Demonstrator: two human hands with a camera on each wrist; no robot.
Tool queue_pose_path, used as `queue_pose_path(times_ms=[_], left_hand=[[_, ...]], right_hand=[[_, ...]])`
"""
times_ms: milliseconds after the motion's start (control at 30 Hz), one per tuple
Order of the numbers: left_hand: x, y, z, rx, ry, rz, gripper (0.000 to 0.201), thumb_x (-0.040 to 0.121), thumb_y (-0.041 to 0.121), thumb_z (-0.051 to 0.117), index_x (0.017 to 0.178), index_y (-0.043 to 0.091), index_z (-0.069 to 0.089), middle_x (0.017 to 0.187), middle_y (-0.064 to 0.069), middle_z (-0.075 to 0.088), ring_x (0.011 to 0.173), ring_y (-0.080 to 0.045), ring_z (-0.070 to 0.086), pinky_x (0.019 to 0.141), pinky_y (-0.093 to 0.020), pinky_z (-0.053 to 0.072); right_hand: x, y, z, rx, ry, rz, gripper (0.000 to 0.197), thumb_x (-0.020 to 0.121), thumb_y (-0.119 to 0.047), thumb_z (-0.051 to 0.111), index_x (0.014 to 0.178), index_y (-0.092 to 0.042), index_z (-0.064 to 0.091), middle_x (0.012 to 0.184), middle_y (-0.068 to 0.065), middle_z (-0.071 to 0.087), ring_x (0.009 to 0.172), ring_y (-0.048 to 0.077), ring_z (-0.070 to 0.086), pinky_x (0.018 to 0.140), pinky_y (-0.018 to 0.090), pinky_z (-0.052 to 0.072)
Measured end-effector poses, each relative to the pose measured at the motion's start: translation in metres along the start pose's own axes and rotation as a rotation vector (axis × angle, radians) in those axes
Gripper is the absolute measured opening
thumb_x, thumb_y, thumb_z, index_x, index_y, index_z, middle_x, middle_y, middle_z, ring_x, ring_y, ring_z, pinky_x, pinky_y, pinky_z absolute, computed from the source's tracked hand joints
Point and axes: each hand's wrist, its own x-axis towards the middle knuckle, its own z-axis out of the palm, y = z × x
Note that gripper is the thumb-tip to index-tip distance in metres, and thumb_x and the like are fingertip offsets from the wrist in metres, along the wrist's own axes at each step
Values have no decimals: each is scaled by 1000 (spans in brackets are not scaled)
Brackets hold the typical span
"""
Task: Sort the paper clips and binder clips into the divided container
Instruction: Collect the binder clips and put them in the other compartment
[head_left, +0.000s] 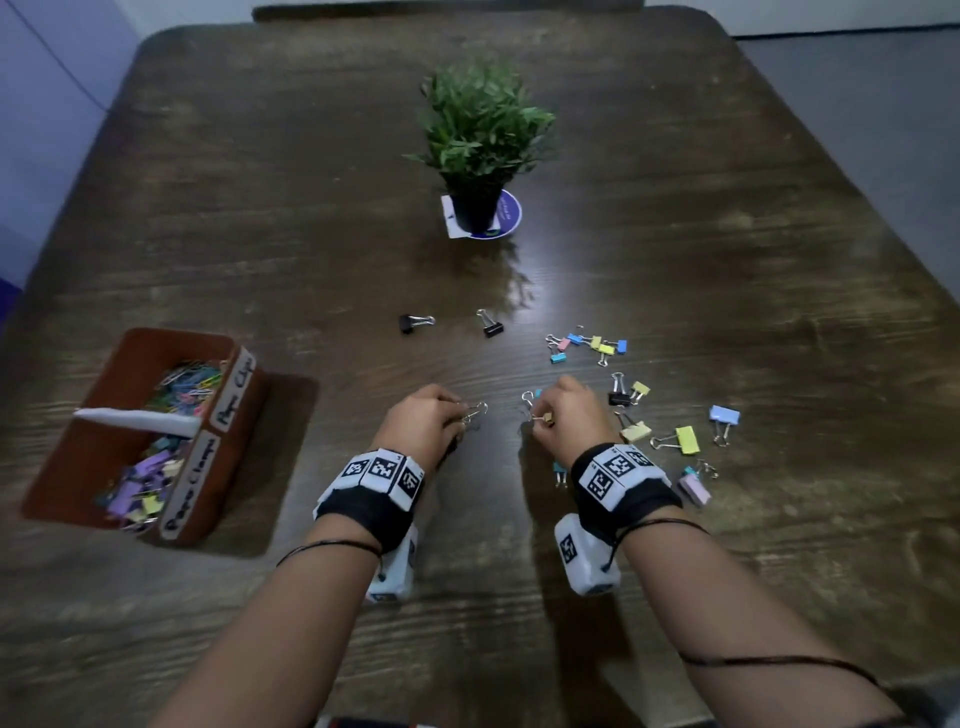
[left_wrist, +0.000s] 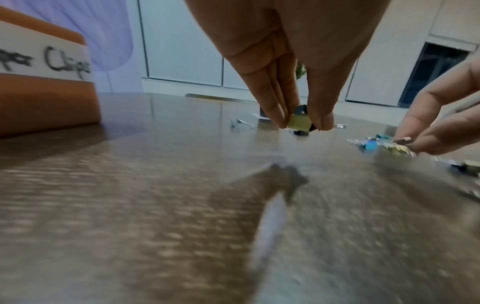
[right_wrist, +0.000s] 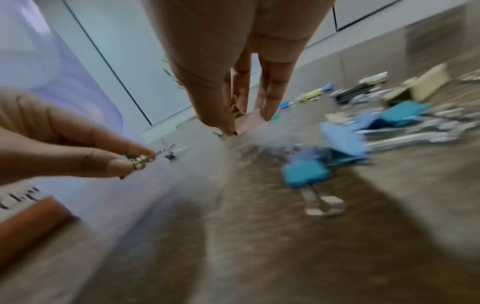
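Note:
The brown divided container (head_left: 236, 410) stands at the left, with paper clips in its far half and binder clips in its near half. At the table's middle my left hand (head_left: 460, 418) pinches a small yellow-green binder clip (left_wrist: 300, 123) just above the wood; another clip seems tucked behind it. Close to its right, my right hand (head_left: 540, 421) pinches a small yellow binder clip (head_left: 546, 418), and a pinkish clip (right_wrist: 250, 121) shows between its fingers. Several loose coloured binder clips (head_left: 685, 439) lie right of the right hand.
Two black binder clips (head_left: 415, 322) lie beyond the hands, and a cluster of small coloured ones (head_left: 587, 345) sits to their right. A potted plant (head_left: 483, 140) stands at the centre back. The table's near edge is under my forearms.

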Motion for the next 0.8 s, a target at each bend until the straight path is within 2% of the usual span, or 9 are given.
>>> queue_pose_path(times_ms=[100,167,300,433,533,600,667,700,800], left_hand=[[-23,-17,-25,-113,167,-24,23,87,18,68,109,13,73,116,-2,65,106,-20,62,89,-25,43],[-41,-35,-47,-162,277,-37,21,85,14,71,105,11,75,111,-3,67,99,-20,64,88,-24,45],[-78,-86,-93,-107,453,-111,22,85,13,71,106,10,74,110,-2,67,98,-18,63,88,-18,40],[-119,-147,-125,-64,613,-225,21,82,13,74,104,11,75,109,-2,68,96,-19,64,87,-27,46],[-143,-185,-130,-16,607,-281,23,81,12,75,103,12,75,106,-2,69,92,-22,65,84,-37,53],[-151,-200,-121,28,491,-304,22,79,10,76,101,10,76,106,-5,69,93,-26,65,84,-37,53],[-157,-207,-111,108,350,-295,22,80,13,76,102,12,76,110,-7,69,102,-29,60,87,-40,49],[-159,-210,-109,142,332,-283,25,81,16,75,105,12,75,113,-7,67,106,-30,57,89,-42,47],[-161,-216,-119,138,467,-331,34,88,18,65,121,12,65,127,-6,57,117,-29,44,98,-44,40]], right_hand=[[2,-44,8,116,38,-76,4,80,-8,67,81,-13,67,92,-3,49,92,22,57,83,28,46],[0,-77,15,159,34,-145,4,80,-7,68,81,-12,68,91,-2,50,87,18,57,81,27,47],[-1,-138,31,268,26,-249,6,81,-3,66,84,-7,70,95,4,54,90,18,58,82,19,43],[-1,-178,53,324,12,-307,5,81,-3,67,85,-5,70,95,6,56,90,18,59,85,23,46],[-2,-195,66,339,10,-323,4,82,-6,67,85,-7,70,94,4,56,88,16,58,84,23,47],[-3,-200,74,340,5,-323,4,82,-8,68,86,-9,70,93,1,56,86,14,58,81,21,47],[-4,-201,79,319,-8,-319,4,83,-10,68,86,-12,70,92,-2,55,85,12,57,82,24,49],[-4,-200,81,311,-11,-317,4,82,-11,68,85,-13,70,92,-3,55,85,12,57,83,27,50],[-2,-205,81,319,17,-314,4,83,-11,68,85,-13,70,91,-3,54,84,11,56,82,28,51]])
